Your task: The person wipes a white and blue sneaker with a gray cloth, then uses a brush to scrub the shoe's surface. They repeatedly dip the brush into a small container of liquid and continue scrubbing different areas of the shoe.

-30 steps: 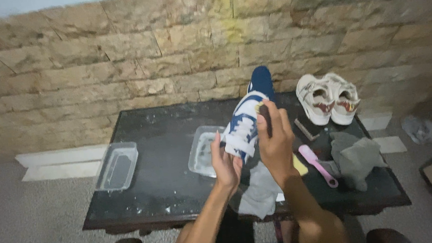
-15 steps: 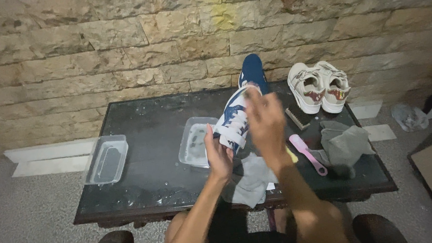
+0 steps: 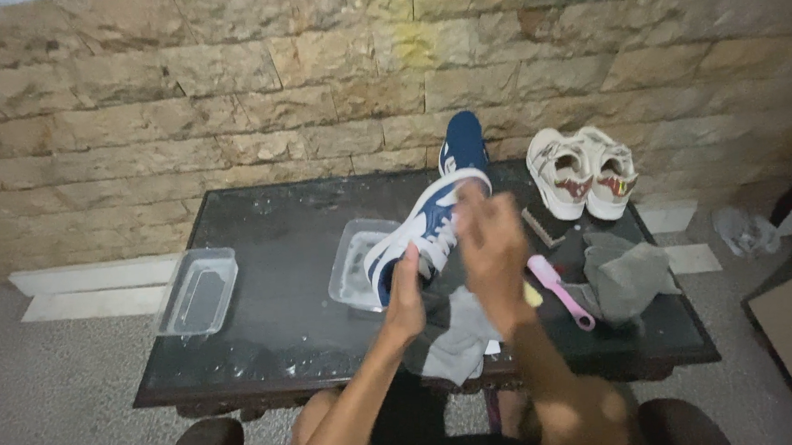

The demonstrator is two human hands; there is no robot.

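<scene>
Up off table (image 3: 262, 257), blue-and-white shoe (image 3: 419, 235)

- Low dark table (image 3: 267, 347), glossy top, set against a stone wall; landmark for all items below.
- Clear plastic tub (image 3: 196, 292): at the table's left edge, overhanging it.
- Second clear tub (image 3: 355, 263): near the table's centre.
- Blue shoe (image 3: 462, 141): at the back edge, upright.
- Pair of white shoes (image 3: 583, 171): back right corner.
- Pink brush (image 3: 559, 290): right of centre.
- Grey cloth (image 3: 623, 274): right side, crumpled.
- Second grey cloth (image 3: 458, 344): front edge, hanging over.
</scene>
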